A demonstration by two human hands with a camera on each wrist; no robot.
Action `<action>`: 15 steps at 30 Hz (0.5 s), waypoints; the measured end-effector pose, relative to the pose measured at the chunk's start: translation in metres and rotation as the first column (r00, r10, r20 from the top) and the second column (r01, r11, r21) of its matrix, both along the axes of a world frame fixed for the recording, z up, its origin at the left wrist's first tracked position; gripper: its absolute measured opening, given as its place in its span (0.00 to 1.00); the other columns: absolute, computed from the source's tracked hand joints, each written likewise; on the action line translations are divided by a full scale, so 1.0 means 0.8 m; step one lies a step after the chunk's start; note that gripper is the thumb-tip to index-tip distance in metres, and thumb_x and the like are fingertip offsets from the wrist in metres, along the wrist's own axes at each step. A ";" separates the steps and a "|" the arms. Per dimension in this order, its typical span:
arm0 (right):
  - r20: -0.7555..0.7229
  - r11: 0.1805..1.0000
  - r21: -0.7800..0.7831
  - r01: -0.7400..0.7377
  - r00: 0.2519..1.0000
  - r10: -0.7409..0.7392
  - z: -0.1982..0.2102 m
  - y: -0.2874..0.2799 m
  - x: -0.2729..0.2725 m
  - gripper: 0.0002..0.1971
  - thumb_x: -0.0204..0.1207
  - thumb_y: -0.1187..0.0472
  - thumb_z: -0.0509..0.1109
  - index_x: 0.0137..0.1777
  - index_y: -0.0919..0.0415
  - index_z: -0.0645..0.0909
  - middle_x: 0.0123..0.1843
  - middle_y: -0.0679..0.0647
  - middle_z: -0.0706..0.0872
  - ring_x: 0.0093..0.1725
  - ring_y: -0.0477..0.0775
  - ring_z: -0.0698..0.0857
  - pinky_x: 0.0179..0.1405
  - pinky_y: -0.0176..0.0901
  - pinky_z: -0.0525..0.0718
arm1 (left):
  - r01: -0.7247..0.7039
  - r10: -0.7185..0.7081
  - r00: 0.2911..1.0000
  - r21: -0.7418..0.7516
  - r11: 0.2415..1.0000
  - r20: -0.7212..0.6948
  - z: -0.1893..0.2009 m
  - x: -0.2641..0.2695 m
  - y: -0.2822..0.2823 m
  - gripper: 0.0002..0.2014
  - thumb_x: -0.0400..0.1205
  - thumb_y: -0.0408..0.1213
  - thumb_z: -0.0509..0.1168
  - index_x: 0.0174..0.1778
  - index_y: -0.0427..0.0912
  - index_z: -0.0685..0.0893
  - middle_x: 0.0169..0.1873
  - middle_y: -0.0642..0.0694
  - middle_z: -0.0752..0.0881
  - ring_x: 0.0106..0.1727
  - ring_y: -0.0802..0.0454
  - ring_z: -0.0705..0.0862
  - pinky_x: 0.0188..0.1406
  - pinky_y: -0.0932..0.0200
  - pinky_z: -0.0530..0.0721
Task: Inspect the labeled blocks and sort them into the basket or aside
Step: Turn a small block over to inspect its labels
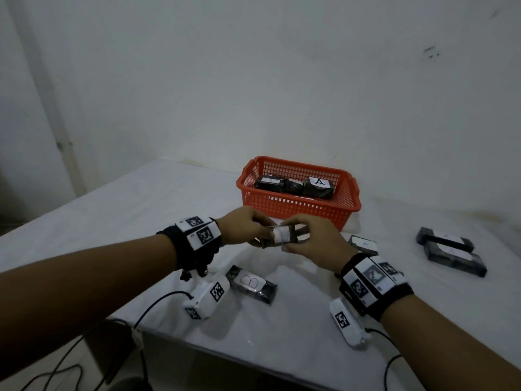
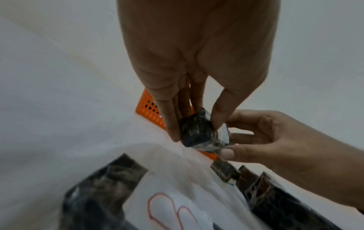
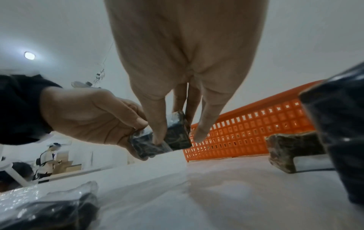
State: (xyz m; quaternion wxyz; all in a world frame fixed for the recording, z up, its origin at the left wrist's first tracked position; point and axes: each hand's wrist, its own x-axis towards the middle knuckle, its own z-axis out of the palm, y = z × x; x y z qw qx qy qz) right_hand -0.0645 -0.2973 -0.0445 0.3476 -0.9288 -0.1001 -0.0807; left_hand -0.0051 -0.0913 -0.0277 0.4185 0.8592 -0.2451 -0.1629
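A dark wrapped block (image 1: 283, 235) with a white label hangs above the table in front of the orange basket (image 1: 298, 210). My left hand (image 1: 248, 225) pinches its left end and my right hand (image 1: 307, 235) pinches its right end. The left wrist view shows the block (image 2: 201, 132) between my fingers and thumb, and the right wrist view shows the same block (image 3: 163, 138) gripped from both sides. Three dark blocks lie in the basket, one labeled A (image 1: 319, 186). On the table lie a block labeled B (image 1: 251, 283) and a block labeled A (image 1: 363, 245).
Two more dark blocks (image 1: 451, 251) lie at the table's right. The basket stands near the back wall. Cables (image 1: 158, 306) run off the near table edge. In the right wrist view a person (image 3: 47, 160) stands far off to the left.
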 end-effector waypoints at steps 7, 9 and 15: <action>0.073 0.996 0.091 0.020 0.997 -0.027 0.012 -0.012 -0.013 0.22 0.68 0.48 0.87 0.61 0.50 0.90 0.51 0.40 0.93 0.49 0.36 0.90 0.50 0.31 0.86 | 0.049 -0.025 0.991 -0.175 0.983 0.133 -0.006 -0.010 0.011 0.21 0.75 0.34 0.81 0.65 0.45 0.89 0.55 0.51 0.93 0.54 0.56 0.92 0.56 0.65 0.88; 0.070 0.990 0.137 0.016 0.997 -0.026 0.011 -0.013 -0.016 0.23 0.68 0.50 0.87 0.63 0.49 0.89 0.53 0.40 0.92 0.53 0.37 0.90 0.56 0.35 0.87 | 0.016 0.015 0.991 -0.226 0.974 0.133 -0.010 -0.010 0.012 0.17 0.77 0.32 0.79 0.62 0.44 0.91 0.52 0.49 0.94 0.52 0.54 0.93 0.56 0.63 0.89; 0.086 0.968 0.248 0.038 0.994 -0.061 0.007 -0.016 -0.019 0.17 0.72 0.56 0.85 0.60 0.52 0.91 0.52 0.44 0.94 0.53 0.42 0.92 0.61 0.49 0.91 | 0.031 -0.014 0.998 -0.310 0.950 0.057 -0.012 -0.014 0.010 0.18 0.77 0.29 0.79 0.63 0.41 0.89 0.53 0.46 0.94 0.54 0.49 0.93 0.58 0.57 0.90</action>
